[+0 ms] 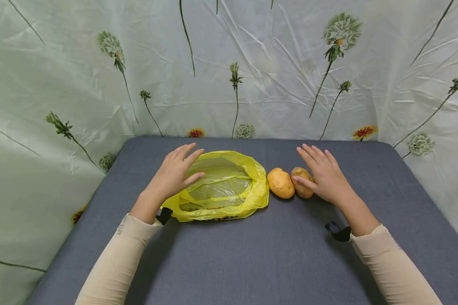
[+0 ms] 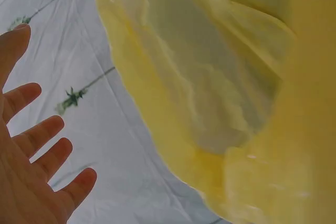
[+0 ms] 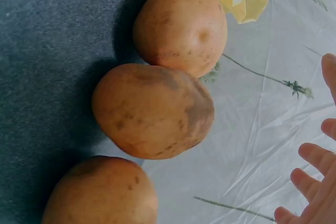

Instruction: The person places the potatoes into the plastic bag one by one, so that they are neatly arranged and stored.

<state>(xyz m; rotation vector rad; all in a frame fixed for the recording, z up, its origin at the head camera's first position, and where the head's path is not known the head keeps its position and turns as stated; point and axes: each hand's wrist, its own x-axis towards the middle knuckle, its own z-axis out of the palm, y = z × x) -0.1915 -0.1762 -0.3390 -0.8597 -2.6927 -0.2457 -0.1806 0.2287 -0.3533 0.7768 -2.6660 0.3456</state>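
A yellow plastic bag point(image 1: 257, 192) lies on the table with its mouth spread wide, and its inside shows through the opening. My left hand point(image 1: 177, 169) hovers over the bag's left edge, fingers spread, holding nothing; in the left wrist view it is apart from the bag. To the bag's right lie a smooth potato point(image 1: 280, 183) and a browner potato point(image 1: 301, 171). The right wrist view shows a third potato point(image 3: 102, 195), which my hand hides in the head view. My right hand point(image 1: 326, 176) is raised above the potatoes with straight fingers and grips nothing.
A dark grey cloth covers the table point(image 1: 244, 262). Behind and to the left hangs a pale curtain point(image 1: 275, 84) printed with flowers. Black straps point(image 1: 337, 231) are worn at both wrists.
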